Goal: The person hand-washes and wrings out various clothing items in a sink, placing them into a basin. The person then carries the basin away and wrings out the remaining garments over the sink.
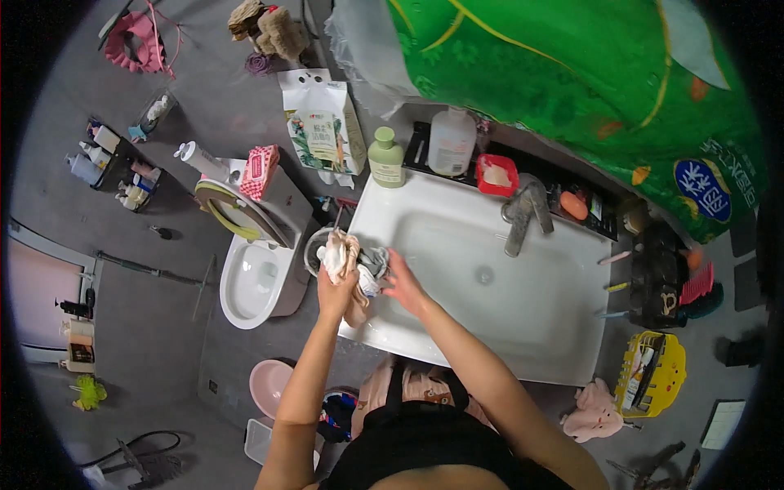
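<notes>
A crumpled bundle of small cloth items is between my hands, above the left end of the white sink. My left hand is closed on the beige and white cloth, and a beige part dangles below it. On the other side, my right hand has its fingers curled against the grey and white cloth. What kind of garments these are, I cannot tell. Just behind the bundle, a round whitish bin is partly hidden by it.
A chrome tap, green bottle, clear bottle, red soap dish and orange soap line the sink's back. The toilet is left; a pink basin sits lower left. A large green package overhangs the back right.
</notes>
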`<state>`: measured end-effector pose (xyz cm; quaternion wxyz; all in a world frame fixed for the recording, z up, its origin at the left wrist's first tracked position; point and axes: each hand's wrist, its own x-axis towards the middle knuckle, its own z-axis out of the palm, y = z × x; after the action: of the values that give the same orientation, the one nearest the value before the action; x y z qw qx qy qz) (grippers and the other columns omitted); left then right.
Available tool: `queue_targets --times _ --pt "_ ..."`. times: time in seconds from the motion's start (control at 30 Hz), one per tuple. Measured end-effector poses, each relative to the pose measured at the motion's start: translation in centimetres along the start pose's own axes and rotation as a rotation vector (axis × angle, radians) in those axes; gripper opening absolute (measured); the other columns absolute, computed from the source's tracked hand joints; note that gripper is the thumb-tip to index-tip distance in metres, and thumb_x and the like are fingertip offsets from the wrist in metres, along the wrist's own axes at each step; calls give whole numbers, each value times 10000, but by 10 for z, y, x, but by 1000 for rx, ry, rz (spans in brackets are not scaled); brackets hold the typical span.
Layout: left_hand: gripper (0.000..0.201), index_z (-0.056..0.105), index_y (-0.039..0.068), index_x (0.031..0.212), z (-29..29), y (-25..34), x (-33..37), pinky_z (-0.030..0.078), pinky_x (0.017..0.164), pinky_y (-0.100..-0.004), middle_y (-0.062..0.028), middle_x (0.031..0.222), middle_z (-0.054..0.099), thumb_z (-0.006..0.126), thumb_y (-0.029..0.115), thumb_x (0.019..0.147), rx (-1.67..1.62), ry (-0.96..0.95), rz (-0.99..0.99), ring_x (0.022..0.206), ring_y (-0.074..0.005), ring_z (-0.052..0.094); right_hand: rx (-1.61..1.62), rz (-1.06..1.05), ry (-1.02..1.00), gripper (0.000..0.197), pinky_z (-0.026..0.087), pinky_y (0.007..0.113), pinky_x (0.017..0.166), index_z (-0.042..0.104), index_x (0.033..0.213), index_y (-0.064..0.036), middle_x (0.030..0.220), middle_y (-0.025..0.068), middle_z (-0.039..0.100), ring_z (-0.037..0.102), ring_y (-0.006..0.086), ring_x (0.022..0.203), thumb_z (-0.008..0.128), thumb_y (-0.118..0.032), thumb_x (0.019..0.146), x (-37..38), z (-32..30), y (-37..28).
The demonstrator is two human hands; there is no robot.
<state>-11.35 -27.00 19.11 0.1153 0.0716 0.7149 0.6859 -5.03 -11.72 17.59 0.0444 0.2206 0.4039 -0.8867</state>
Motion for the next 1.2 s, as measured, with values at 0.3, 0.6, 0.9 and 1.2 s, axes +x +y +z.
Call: queue_targets --times 0.3,0.6,0.9,1.2 --pt "489 557 10 1016 -37 -49 1 405 833 -354 -201 1074 520 695 344 687 606 -46 -193 951 -314 511 -633 -367 251 295 434 273 732 578 1052 -43 886 66 603 560 159 818 556 -237 831 114 -35 34" --pt "495 523 111 1121 -33 2 1 310 933 -465 -226 1237 373 664 209 657 867 -5 482 1113 -393 367 -1444 -708 45 487 328 410 961 529 1160 -134 1250 156 421 440 298 1118 641 -310 720 65 0 10" --pt "302 499 15 989 -43 -36 4 430 757 -341 -163 1015 488 577 70 703 675 113 434 882 -291 528 -641 -292 172 287 416 260 769 594 948 40 884 99 614 543 149 870 521 -221 855 88 -29 22" --pt "162 489 11 917 -57 -46 -19 416 592 -258 -57 770 514 548 104 798 298 328 170 655 -132 497 -401 -260 500 306 404 263 744 588 965 15 839 73 601 523 139 790 478 -255 870 82 -31 27"
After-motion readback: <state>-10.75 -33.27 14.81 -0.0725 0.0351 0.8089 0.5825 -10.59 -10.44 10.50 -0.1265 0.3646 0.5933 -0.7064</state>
